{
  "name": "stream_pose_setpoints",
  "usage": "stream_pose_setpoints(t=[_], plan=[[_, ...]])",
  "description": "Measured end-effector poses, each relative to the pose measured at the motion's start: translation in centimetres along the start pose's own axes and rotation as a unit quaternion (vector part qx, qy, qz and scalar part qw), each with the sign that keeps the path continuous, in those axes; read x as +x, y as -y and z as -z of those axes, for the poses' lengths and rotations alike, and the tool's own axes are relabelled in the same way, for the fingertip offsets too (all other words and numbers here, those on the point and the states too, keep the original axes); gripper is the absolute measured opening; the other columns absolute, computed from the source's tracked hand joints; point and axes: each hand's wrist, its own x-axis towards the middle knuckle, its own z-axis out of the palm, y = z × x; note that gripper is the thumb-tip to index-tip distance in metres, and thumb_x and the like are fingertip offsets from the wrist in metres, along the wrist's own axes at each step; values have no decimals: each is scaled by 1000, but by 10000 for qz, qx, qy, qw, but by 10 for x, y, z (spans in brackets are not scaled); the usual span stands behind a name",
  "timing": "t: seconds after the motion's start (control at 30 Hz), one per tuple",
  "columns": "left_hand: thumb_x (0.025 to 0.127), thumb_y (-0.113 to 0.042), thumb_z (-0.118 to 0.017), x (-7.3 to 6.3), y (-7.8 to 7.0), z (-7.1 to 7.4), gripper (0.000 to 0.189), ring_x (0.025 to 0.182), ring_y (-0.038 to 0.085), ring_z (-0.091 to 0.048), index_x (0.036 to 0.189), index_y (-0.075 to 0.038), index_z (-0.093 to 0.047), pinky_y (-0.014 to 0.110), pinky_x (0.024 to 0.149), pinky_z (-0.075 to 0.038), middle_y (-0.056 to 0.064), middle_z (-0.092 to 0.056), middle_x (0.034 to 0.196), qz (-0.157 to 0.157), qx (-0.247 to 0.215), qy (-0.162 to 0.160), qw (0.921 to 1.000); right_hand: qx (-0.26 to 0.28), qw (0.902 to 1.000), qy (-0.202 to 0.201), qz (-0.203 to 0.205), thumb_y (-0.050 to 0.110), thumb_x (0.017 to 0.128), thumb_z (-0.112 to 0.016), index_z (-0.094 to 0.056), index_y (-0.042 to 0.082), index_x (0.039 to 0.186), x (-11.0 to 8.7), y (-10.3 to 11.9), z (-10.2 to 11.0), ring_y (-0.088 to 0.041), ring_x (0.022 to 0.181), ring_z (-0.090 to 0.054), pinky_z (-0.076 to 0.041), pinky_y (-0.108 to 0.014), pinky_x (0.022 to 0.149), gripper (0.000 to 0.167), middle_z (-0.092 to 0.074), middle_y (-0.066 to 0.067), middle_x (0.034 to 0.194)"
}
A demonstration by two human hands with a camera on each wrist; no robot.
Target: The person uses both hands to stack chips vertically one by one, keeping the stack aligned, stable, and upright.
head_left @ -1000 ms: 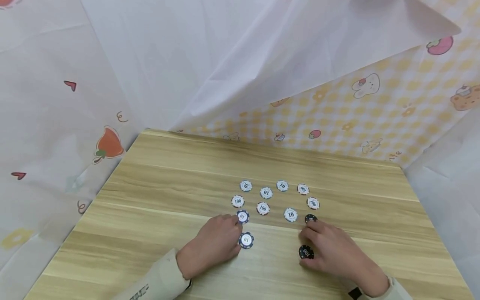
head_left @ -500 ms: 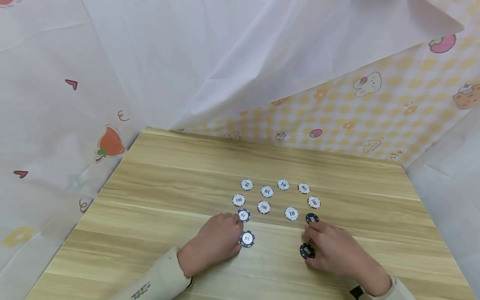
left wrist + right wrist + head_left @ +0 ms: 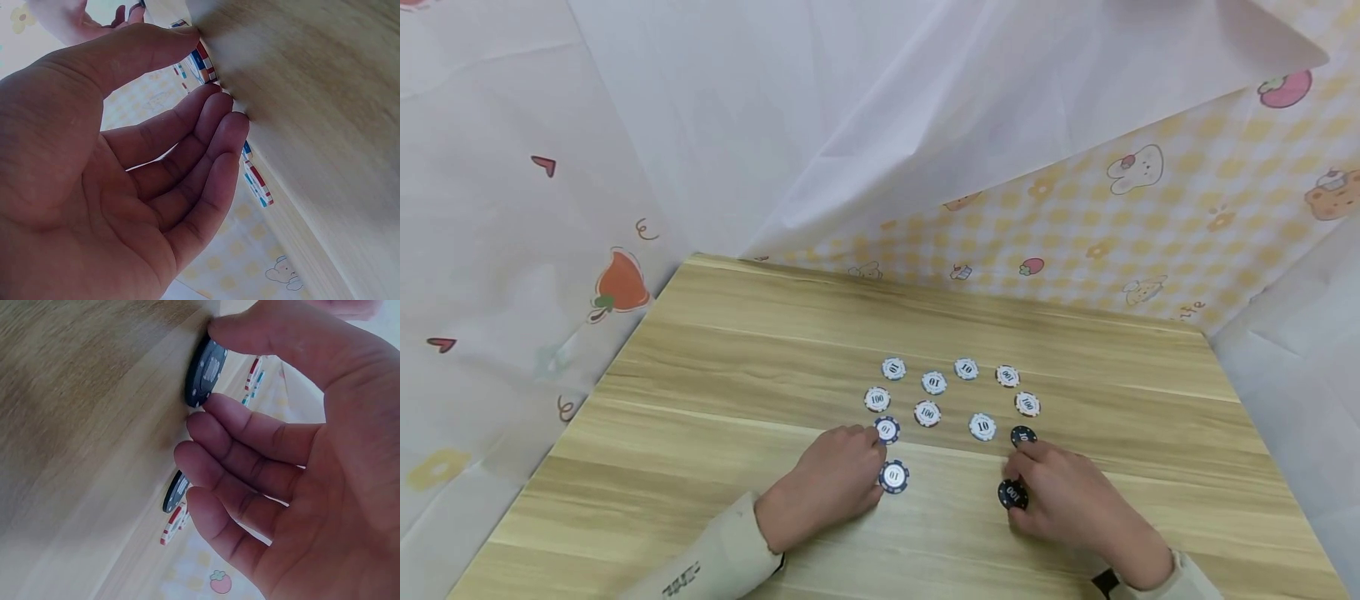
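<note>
On the pale wooden table (image 3: 737,333), the left hand (image 3: 827,477) pinches a round, plastic-looking blue-and-white chip (image 3: 895,477) between thumb and curved fingers; the right hand (image 3: 1067,493) likewise pinches a round black chip (image 3: 1012,494). Sliding carelessly forward could knock the matching far blue chip (image 3: 888,430) or far black chip (image 3: 1023,434).

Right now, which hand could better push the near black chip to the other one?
Probably the right hand: it pinches the near black chip, and the far black chip is close by. The left hand is across at the near blue chip.
</note>
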Motion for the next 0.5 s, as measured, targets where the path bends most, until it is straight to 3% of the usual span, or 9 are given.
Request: stream_pose_setpoints(t=[0.23, 0.5], plan=[[91, -33, -87, 0, 0, 1, 34, 73, 15, -60, 102, -2, -81, 31, 69, -56, 6, -70, 90, 3, 13, 28, 10000, -142, 9998, -122, 1, 27, 72, -92, -71, 20, 91, 5, 1, -3, -9, 78, -52, -48, -30, 63, 29, -59, 10, 91], [90, -32, -87, 0, 0, 2, 33, 73, 15, -60, 101, -1, -80, 31, 69, -55, 5, -69, 89, 21, 12, 0, 10000, -196, 9986, -429, 242, 26, 71, -90, -72, 18, 92, 8, 2, -3, -9, 77, -56, -53, -33, 62, 29, -59, 12, 88]])
